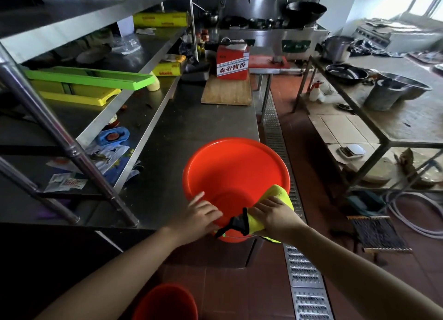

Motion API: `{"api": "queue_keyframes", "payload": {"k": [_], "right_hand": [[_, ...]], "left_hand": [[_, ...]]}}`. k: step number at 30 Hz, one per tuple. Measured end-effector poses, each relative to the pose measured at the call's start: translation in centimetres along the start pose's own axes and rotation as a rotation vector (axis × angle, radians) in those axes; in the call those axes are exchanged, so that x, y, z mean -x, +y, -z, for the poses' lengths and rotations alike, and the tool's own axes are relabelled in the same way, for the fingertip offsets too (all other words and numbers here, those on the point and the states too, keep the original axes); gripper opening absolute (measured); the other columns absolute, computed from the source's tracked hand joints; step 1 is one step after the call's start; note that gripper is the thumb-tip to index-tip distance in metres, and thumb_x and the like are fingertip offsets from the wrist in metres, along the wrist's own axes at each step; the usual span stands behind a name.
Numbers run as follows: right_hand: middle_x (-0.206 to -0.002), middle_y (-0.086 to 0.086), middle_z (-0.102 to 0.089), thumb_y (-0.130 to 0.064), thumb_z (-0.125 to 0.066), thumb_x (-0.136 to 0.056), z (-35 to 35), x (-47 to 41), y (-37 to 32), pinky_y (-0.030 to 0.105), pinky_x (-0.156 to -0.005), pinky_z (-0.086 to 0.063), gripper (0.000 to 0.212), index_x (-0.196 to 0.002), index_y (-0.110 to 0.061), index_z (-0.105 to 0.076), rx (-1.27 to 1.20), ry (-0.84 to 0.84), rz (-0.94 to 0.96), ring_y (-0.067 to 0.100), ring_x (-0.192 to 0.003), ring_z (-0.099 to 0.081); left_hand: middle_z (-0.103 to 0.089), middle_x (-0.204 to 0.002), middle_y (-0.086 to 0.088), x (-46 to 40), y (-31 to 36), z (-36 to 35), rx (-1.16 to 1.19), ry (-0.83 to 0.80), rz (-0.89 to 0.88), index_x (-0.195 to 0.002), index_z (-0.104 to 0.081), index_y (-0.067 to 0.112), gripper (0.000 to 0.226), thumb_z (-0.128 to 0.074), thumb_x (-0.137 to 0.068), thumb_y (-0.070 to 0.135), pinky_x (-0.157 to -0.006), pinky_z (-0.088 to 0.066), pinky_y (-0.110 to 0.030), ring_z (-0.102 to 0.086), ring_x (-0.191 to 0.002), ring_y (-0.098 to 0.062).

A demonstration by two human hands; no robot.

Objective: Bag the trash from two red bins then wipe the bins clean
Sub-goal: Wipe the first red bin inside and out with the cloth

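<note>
The empty red bin (236,173) stood at the bench (191,128) edge, looking light, stiff and slick, so the left hand (201,215) steadied its near rim with loosely bent fingers while the right hand (275,215) clutched the soft yellow cloth (279,195) there.

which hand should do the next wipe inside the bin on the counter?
Right. The right hand already grips the yellow cloth, draped over the red bin rim on that side. The left hand rests on the near rim, steadying the bin, and holds no cloth.
</note>
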State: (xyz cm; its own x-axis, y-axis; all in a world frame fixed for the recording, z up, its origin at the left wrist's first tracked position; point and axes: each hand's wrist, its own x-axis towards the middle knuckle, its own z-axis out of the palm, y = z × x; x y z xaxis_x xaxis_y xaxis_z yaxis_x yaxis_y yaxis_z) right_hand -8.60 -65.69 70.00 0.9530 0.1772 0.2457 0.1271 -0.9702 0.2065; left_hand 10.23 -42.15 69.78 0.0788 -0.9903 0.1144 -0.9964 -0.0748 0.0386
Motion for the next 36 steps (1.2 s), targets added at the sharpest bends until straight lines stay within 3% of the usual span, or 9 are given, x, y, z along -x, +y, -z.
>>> {"api": "queue_keyframes", "payload": {"k": [5, 9, 13, 16, 21, 25, 27, 30, 36], "right_hand": [[-0.104, -0.001, -0.073, -0.066, -0.076, -0.070, -0.4, 0.5, -0.3, 0.036, -0.086, -0.056, 0.071, -0.121, -0.017, -0.069, -0.017, 0.020, -0.013, 0.022, -0.094, -0.070], [-0.109, 0.001, -0.073, -0.068, -0.071, -0.076, -0.3, 2.2, 1.9, 0.037, -0.092, -0.055, 0.068, -0.120, -0.015, -0.070, -0.023, 0.077, 0.024, 0.022, -0.100, -0.069], [-0.107, 0.002, -0.074, -0.069, -0.071, -0.075, -0.4, 1.5, 2.1, 0.038, -0.089, -0.056, 0.069, -0.117, -0.014, -0.072, -0.012, 0.109, 0.022, 0.024, -0.098, -0.070], [-0.108, 0.001, -0.074, -0.069, -0.074, -0.073, -0.3, 0.7, 1.4, 0.038, -0.087, -0.056, 0.072, -0.119, -0.014, -0.071, -0.018, 0.096, 0.001, 0.023, -0.097, -0.070], [-0.108, -0.003, -0.074, -0.071, -0.072, -0.072, -0.1, 1.0, 1.1, 0.033, -0.086, -0.056, 0.072, -0.120, -0.017, -0.073, 0.014, 0.109, 0.038, 0.019, -0.098, -0.071], [-0.109, -0.002, -0.075, -0.064, -0.070, -0.076, 0.5, 1.6, 2.3, 0.034, -0.084, -0.058, 0.065, -0.118, -0.015, -0.074, -0.028, 0.140, 0.065, 0.020, -0.098, -0.072], [-0.110, 0.000, -0.074, -0.061, -0.065, -0.079, 0.8, 1.8, 3.0, 0.037, -0.084, -0.059, 0.061, -0.117, -0.014, -0.074, -0.047, 0.146, 0.080, 0.022, -0.100, -0.072], [-0.111, -0.001, -0.074, -0.055, -0.082, -0.070, 0.7, 1.4, 3.3, 0.037, -0.085, -0.059, 0.061, -0.116, -0.015, -0.075, -0.009, 0.135, 0.088, 0.022, -0.100, -0.072], [-0.112, 0.006, -0.073, -0.053, -0.084, -0.070, -0.5, 1.0, 2.8, 0.042, -0.089, -0.058, 0.069, -0.120, -0.007, -0.072, 0.056, 0.125, 0.152, 0.025, -0.101, -0.071]], "left_hand": [[-0.065, -0.116, 0.003, -1.6, 4.1, -0.7, 0.041, 0.090, 0.014, -0.120, -0.063, 0.015, 0.039, -0.056, -0.083, 0.006, -0.117, -0.022, -0.050, -0.059, -0.110, -0.016], [-0.070, -0.110, 0.007, -0.3, 1.0, -0.1, 0.054, 0.102, 0.003, -0.112, -0.071, 0.021, 0.027, -0.069, -0.087, 0.031, -0.113, -0.030, -0.055, -0.063, -0.108, -0.016], [-0.055, -0.133, 0.018, 0.6, -3.3, 1.7, -0.064, -0.086, 0.115, -0.127, -0.057, 0.037, 0.032, -0.053, -0.095, 0.043, -0.119, -0.010, -0.053, -0.041, -0.134, -0.009], [-0.053, -0.134, 0.017, -0.3, -2.3, 1.7, -0.099, -0.143, 0.081, -0.130, -0.052, 0.035, 0.039, -0.044, -0.096, 0.052, -0.120, -0.004, -0.052, -0.040, -0.133, -0.007], [-0.062, -0.127, 0.005, -1.8, 2.2, 0.0, 0.041, -0.049, 0.061, -0.133, -0.057, 0.019, 0.038, -0.054, -0.097, 0.029, -0.121, -0.006, -0.047, -0.052, -0.124, -0.015], [-0.071, -0.110, 0.007, -1.1, 0.7, 0.3, 0.010, 0.082, 0.010, -0.116, -0.069, 0.020, 0.029, -0.065, -0.089, 0.029, -0.115, -0.026, -0.052, -0.063, -0.109, -0.016], [-0.068, -0.116, 0.012, 0.2, -1.9, 0.7, -0.028, 0.070, 0.019, -0.117, -0.067, 0.027, 0.029, -0.065, -0.089, 0.033, -0.114, -0.029, -0.053, -0.061, -0.113, -0.014], [-0.061, -0.129, 0.013, 1.3, -5.6, 1.4, -0.108, -0.007, 0.062, -0.121, -0.062, 0.034, 0.037, -0.068, -0.086, 0.038, -0.113, -0.028, -0.057, -0.051, -0.128, -0.017], [-0.054, -0.134, 0.015, -0.4, -3.1, -0.2, -0.093, -0.099, 0.031, -0.138, -0.045, 0.032, 0.051, -0.034, -0.096, 0.060, -0.119, -0.011, -0.046, -0.045, -0.128, -0.007]]}}
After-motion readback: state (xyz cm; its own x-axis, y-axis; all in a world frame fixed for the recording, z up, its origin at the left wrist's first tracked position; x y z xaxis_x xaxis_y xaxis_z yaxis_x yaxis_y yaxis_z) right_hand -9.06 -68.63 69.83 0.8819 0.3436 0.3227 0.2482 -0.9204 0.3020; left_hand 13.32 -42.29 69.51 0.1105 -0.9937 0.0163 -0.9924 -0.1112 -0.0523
